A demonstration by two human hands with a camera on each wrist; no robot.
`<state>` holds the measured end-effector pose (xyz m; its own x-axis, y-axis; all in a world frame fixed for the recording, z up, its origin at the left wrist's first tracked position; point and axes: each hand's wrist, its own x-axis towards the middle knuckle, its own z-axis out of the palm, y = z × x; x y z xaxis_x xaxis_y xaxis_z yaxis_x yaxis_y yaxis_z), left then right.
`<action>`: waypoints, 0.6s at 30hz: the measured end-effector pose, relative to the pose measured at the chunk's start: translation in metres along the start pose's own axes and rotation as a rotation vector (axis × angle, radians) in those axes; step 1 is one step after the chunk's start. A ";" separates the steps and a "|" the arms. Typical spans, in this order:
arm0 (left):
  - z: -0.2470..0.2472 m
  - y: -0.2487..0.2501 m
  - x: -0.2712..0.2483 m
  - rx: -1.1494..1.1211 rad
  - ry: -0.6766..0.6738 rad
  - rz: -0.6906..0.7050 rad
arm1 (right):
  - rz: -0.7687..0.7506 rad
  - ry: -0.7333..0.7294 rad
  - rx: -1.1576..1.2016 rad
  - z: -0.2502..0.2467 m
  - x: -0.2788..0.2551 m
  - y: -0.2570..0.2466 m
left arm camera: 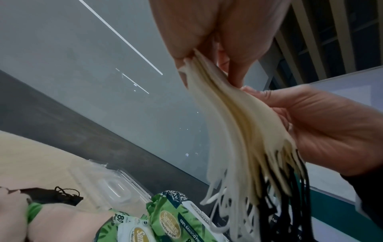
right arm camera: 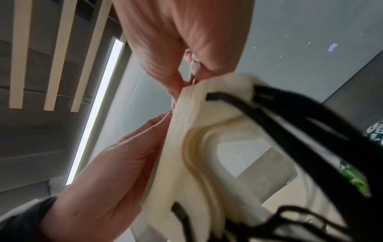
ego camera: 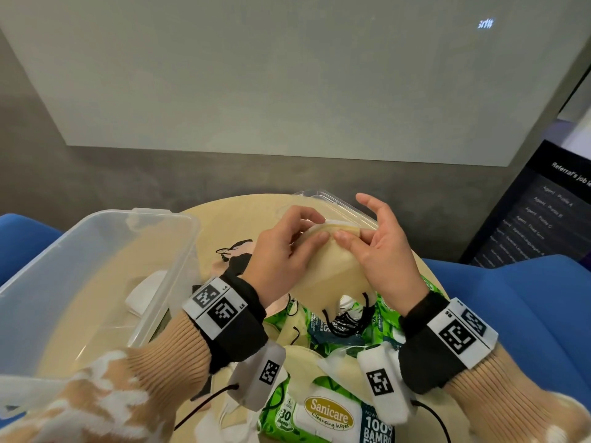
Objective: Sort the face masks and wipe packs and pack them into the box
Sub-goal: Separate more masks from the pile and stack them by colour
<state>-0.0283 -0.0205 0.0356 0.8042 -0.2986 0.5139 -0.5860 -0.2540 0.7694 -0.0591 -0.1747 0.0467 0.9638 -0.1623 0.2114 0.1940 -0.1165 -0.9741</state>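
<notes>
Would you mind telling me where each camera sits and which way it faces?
Head: looks forward and down at both hands, left hand and right hand, holding the cream mask stack above the table.
Left wrist: looks up along the fingers at the stack.
Right wrist: looks up along the palm.
All views share the stack.

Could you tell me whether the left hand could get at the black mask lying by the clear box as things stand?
Probably not yet: the left hand is busy pinching the cream mask stack, though the black mask lies uncovered just beside it.
</notes>
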 end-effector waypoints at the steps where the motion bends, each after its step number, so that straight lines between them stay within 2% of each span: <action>1: 0.000 0.000 0.001 -0.016 0.031 -0.004 | 0.001 0.002 -0.005 0.000 0.000 0.000; 9: -0.002 0.001 0.005 -0.043 0.084 -0.007 | 0.004 -0.013 -0.024 0.000 0.000 0.001; 14: -0.004 0.002 0.009 -0.133 0.127 -0.043 | 0.083 -0.191 -0.063 -0.004 -0.001 0.008; 16: -0.006 0.001 0.011 -0.161 0.062 -0.094 | 0.076 -0.245 -0.094 -0.008 -0.002 0.009; 18: -0.010 0.002 0.011 -0.259 -0.112 -0.166 | 0.037 -0.246 -0.119 -0.013 -0.003 0.011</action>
<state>-0.0193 -0.0150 0.0463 0.8621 -0.3761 0.3397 -0.3917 -0.0692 0.9175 -0.0619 -0.1881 0.0369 0.9881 0.0728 0.1354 0.1488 -0.2318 -0.9613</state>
